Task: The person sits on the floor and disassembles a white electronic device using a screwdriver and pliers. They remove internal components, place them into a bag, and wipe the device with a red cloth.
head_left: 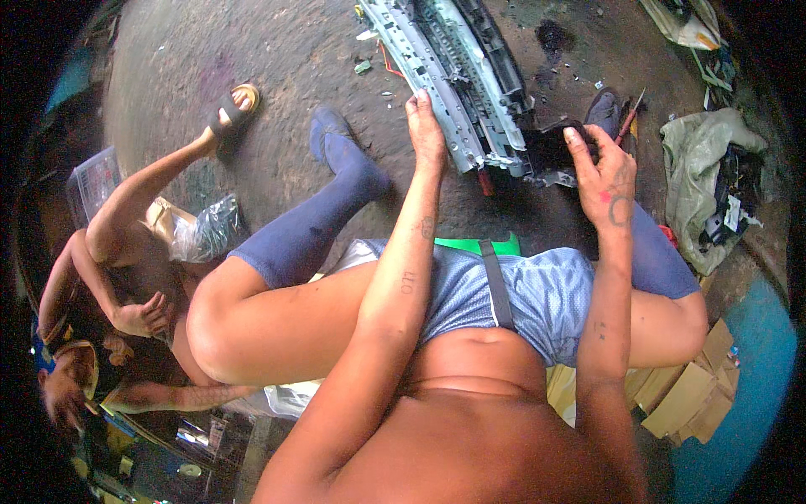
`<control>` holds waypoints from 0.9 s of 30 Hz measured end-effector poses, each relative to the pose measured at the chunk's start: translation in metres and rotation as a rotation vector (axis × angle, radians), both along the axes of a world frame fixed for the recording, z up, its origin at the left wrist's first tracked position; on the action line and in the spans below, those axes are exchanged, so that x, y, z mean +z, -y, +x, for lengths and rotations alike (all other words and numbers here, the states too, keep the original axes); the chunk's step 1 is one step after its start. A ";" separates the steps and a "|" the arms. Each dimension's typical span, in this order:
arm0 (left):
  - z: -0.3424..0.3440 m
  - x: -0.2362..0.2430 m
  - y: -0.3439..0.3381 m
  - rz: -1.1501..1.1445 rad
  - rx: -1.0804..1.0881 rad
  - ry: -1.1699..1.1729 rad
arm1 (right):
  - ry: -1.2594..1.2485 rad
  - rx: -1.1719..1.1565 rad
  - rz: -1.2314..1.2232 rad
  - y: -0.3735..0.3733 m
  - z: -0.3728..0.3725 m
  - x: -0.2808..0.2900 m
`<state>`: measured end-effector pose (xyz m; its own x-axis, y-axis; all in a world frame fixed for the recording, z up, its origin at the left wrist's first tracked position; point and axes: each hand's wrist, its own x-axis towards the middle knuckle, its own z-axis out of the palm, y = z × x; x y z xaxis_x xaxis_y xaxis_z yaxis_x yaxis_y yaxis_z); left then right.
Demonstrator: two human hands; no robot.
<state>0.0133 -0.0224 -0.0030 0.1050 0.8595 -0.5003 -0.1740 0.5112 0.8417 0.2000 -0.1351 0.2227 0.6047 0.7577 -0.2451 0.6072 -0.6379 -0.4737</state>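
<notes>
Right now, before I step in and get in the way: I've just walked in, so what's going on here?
The wearer's left hand grips the edge of a long slotted plastic assembly, while the right hand holds a black piece by its near end. Whether the two are joined is hard to tell. A red-handled tool shows just beyond the right hand, and another person is at the left.

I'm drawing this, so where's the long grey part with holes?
In the head view, the long grey part is at the top, just right of the middle. The left hand touches its left edge, and the right hand is to its right.
</notes>
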 end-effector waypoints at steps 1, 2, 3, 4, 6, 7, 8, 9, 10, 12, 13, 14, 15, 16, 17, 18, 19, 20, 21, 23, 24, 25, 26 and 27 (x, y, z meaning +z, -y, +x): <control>-0.001 0.003 -0.002 -0.027 -0.008 0.020 | 0.009 0.003 0.010 0.001 -0.001 -0.001; -0.002 0.000 -0.006 -0.038 -0.012 0.038 | 0.030 0.023 0.028 0.001 -0.001 -0.001; -0.003 -0.001 -0.010 -0.050 -0.016 0.057 | 0.008 0.021 0.032 0.002 -0.002 0.000; -0.003 0.004 -0.014 -0.056 -0.037 0.073 | -0.015 0.018 0.035 0.002 -0.004 0.001; -0.002 0.013 -0.021 -0.067 -0.077 0.105 | -0.037 0.016 0.041 0.004 -0.006 0.002; -0.005 0.011 -0.023 -0.086 -0.069 0.088 | -0.039 0.024 0.044 0.002 -0.008 0.004; -0.008 0.008 -0.026 -0.105 -0.060 0.070 | -0.040 0.033 0.047 0.001 -0.010 0.005; -0.010 0.006 -0.028 -0.125 -0.051 0.054 | -0.041 0.041 0.050 0.000 -0.012 0.006; -0.009 0.009 -0.028 -0.130 -0.048 0.052 | -0.037 0.047 0.051 0.001 -0.012 0.006; -0.006 0.014 -0.027 -0.143 -0.042 0.052 | -0.029 0.059 0.053 0.002 -0.012 0.005; -0.006 0.014 -0.027 -0.154 -0.044 0.022 | -0.036 0.061 0.047 0.002 -0.012 0.005; -0.007 0.014 -0.028 -0.166 -0.046 -0.007 | -0.044 0.063 0.042 0.001 -0.012 0.006; -0.007 0.014 -0.030 -0.177 -0.048 -0.036 | -0.050 0.064 0.036 0.000 -0.013 0.006; -0.009 0.011 -0.031 -0.185 -0.040 -0.026 | -0.036 0.079 0.050 0.000 -0.015 0.007; -0.012 0.008 -0.032 -0.193 -0.031 -0.015 | -0.022 0.094 0.064 -0.001 -0.017 0.007; -0.015 0.006 -0.032 -0.202 -0.022 -0.004 | -0.009 0.110 0.079 -0.001 -0.018 0.008; -0.013 0.007 -0.033 -0.221 -0.019 0.006 | 0.021 0.125 0.107 0.000 -0.018 0.006; -0.012 0.008 -0.034 -0.241 -0.015 0.017 | 0.050 0.140 0.136 0.002 -0.020 0.002; -0.010 0.009 -0.035 -0.260 -0.010 0.027 | 0.079 0.156 0.165 0.004 -0.021 0.000; -0.011 0.006 -0.036 -0.247 -0.010 0.064 | 0.044 0.144 0.112 -0.001 -0.026 0.008; -0.013 0.005 -0.036 -0.247 -0.009 0.073 | 0.026 0.139 0.086 -0.002 -0.028 0.011; -0.012 0.007 -0.036 -0.250 -0.014 0.083 | 0.036 0.144 0.098 -0.001 -0.028 0.011; -0.010 0.008 -0.035 -0.246 -0.014 0.097 | 0.047 0.148 0.110 0.000 -0.028 0.010; -0.009 0.010 -0.035 -0.242 -0.015 0.110 | 0.058 0.151 0.123 0.001 -0.028 0.010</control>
